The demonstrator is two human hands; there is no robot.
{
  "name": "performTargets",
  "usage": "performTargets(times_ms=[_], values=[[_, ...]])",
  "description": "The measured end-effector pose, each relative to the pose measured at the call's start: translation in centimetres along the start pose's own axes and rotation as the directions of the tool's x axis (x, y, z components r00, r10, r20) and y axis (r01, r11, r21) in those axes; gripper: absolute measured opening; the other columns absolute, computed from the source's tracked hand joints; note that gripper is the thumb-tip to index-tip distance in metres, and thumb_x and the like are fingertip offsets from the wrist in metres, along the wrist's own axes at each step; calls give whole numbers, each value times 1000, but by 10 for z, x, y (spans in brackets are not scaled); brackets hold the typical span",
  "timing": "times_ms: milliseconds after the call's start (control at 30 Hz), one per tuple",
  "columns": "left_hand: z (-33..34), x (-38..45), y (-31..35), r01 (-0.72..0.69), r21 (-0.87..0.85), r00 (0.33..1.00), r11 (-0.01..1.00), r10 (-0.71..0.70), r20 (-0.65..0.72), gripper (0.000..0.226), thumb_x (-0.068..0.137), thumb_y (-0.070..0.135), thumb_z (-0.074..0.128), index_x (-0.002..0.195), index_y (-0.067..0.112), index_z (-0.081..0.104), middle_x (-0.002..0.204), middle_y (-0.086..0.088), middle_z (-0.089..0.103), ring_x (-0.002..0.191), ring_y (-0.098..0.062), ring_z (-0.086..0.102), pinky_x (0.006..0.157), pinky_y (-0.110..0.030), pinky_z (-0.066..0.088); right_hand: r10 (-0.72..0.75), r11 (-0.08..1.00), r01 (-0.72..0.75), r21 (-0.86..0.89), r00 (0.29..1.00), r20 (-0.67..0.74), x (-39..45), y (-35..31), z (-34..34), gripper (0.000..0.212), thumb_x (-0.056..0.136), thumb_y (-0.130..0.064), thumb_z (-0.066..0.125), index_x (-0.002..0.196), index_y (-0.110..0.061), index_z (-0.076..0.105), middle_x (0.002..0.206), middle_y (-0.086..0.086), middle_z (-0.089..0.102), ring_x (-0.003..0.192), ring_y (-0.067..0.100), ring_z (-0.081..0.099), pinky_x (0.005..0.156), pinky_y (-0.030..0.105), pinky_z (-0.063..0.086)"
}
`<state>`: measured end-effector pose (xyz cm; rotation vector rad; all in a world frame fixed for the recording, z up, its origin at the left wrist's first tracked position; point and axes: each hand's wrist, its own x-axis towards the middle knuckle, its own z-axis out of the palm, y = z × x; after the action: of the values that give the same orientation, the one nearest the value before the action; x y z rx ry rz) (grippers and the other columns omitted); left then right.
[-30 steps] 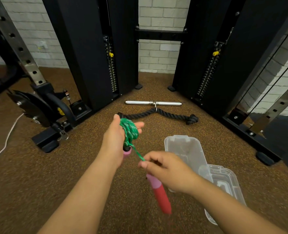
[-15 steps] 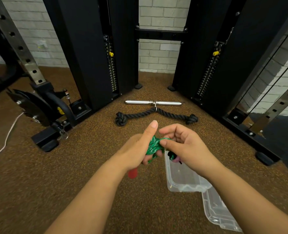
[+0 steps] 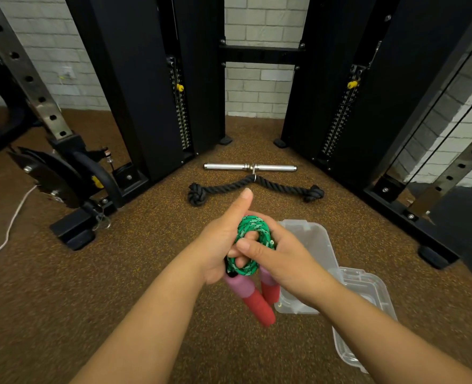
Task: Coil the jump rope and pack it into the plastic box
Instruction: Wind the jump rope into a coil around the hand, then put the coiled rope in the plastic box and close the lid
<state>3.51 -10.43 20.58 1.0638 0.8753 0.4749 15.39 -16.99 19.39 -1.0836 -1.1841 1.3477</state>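
1. A green braided jump rope [image 3: 253,245], wound into a tight coil, is held between both hands at the centre of the view, above the floor.
2. The coil is gripped by the left hand [image 3: 219,245] from the 9 o'clock side, with the fingers curled through the loop and the thumb raised towards 12 o'clock.
3. The coil is clasped by the right hand [image 3: 282,261] from the 3 o'clock side, its thumb pressed across the strands.
4. Two foam handles [image 3: 254,299], pink at the top and red below, hang from the coil towards 6 o'clock, side by side.
5. A clear plastic box [image 3: 316,245] is seen on the brown speckled rubber floor [image 3: 90,286], just beside the right hand at 3 o'clock and partly hidden by that wrist.
6. A clear plastic lid [image 3: 368,314] lies touching the box at 5 o'clock of the coil.
7. A black knotted triceps rope [image 3: 223,187] and a chrome straight bar [image 3: 250,167] are laid on the floor at 12 o'clock, well apart from the hands, between two black weight-stack columns [image 3: 151,92].
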Motion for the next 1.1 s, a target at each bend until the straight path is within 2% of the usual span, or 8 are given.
performTargets(times_ms=[100,200,367,533,600,733,900,1100], values=[[-3,0,-2,-35,-89,990,995,47,134,43,79,40,69,51,14,51,35,6,36,35,-7,38,44,-18,39,-7,998,8,62,1000,-26,2,-5,-3,29,85,1,57,112,-10,57,72,-2,71,64,6,62,69,17,54],[-8,-1,2,-35,-209,977,977,77,201,10,77,14,67,68,11,68,43,4,44,43,-6,44,50,-18,46,7,996,-2,85,998,-55,2,-5,-9,36,83,-3,61,119,-9,58,83,0,72,76,7,66,73,17,53],[-22,-1,-1,22,-246,973,969,36,229,15,77,-2,63,92,3,65,62,-3,60,67,-15,60,73,-27,53,48,999,-47,17,993,-109,3,3,-18,41,89,-4,56,127,-18,57,110,2,71,103,12,64,90,24,50],[-6,6,-4,-67,-90,998,994,67,-5,24,88,-4,56,112,1,56,89,-13,67,84,-21,63,79,-34,54,62,995,-79,-60,966,-250,10,11,-18,38,94,-7,50,123,-29,58,120,4,65,115,17,59,102,37,46],[-4,10,-5,-93,31,990,995,95,-101,25,89,-2,55,114,3,55,103,-17,65,93,-25,63,86,-40,53,52,993,-78,-84,959,-279,11,11,-17,39,94,-7,49,122,-34,57,120,1,64,114,18,60,100,36,47],[-2,14,-7,-141,69,968,988,152,-198,23,90,0,57,112,7,60,107,-17,68,95,-26,66,87,-40,54,6,993,-40,-111,959,-285,9,11,-15,37,95,-10,49,120,-36,55,121,-3,63,113,11,59,95,27,48],[3,15,-5,-187,68,947,980,198,-252,21,90,1,56,103,15,66,103,-11,72,96,-25,68,87,-38,55,-27,993,-2,-120,969,-246,6,13,-18,39,92,-18,57,129,-27,50,123,0,61,116,12,58,100,33,46],[6,14,-2,-204,83,956,975,217,-196,25,89,-1,55,105,15,68,103,-10,73,95,-21,68,88,-35,55,22,999,-29,-33,980,-198,10,17,-21,47,83,-33,65,127,-24,51,121,4,64,115,17,60,103,40,45]])
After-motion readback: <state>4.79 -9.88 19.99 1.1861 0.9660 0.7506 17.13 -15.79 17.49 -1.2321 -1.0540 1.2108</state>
